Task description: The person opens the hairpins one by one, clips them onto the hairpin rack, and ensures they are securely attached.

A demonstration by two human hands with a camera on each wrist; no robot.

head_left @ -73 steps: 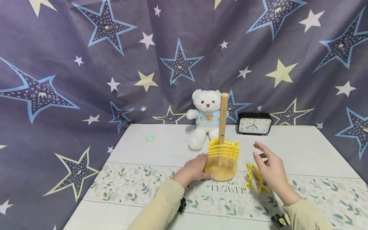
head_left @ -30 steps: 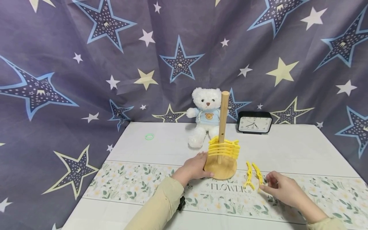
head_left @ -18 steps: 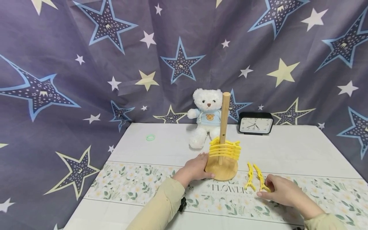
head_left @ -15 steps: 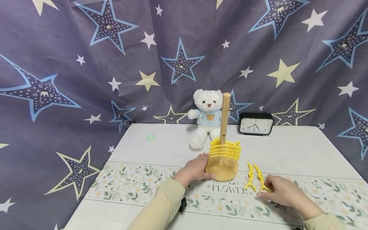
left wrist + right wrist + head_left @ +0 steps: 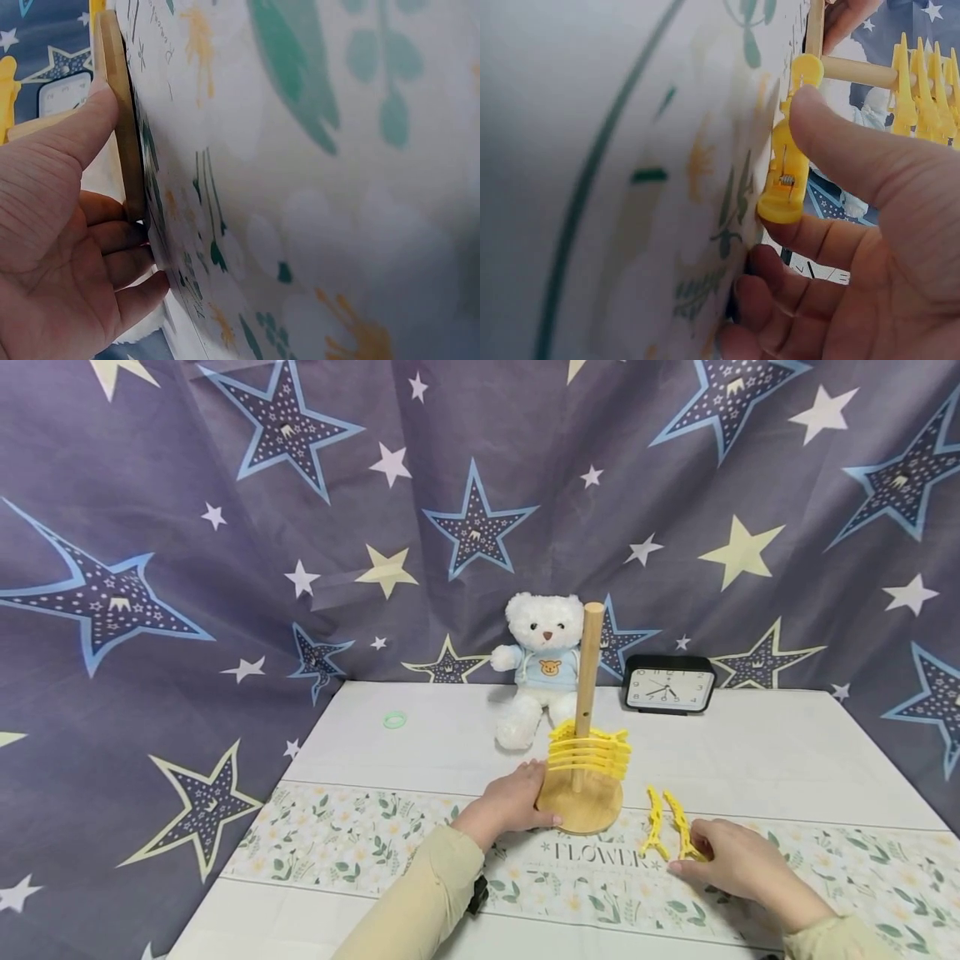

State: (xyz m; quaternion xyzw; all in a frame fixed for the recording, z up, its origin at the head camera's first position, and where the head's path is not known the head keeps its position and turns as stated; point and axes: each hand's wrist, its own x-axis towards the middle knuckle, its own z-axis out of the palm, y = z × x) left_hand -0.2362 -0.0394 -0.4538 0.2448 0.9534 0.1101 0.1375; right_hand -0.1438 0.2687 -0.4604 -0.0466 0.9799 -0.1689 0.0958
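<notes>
Head view: here's the right hand (image 5: 738, 860), lower right, fingers pinching a yellow clip (image 5: 679, 825) on the bench (image 5: 780, 752); at centre, the left hand (image 5: 510, 797) grips the wooden stand (image 5: 587, 702). Left wrist: fingers clasping its base (image 5: 129, 157), upper left. Right wrist: clip, upper centre, between thumb and forefinger.

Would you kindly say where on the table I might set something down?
The table is bare between the green ring and the teddy bear, and right of the clock. It is crowded around the wooden stand, which the left hand holds, and where the right hand pinches one of two loose yellow clips.
</notes>
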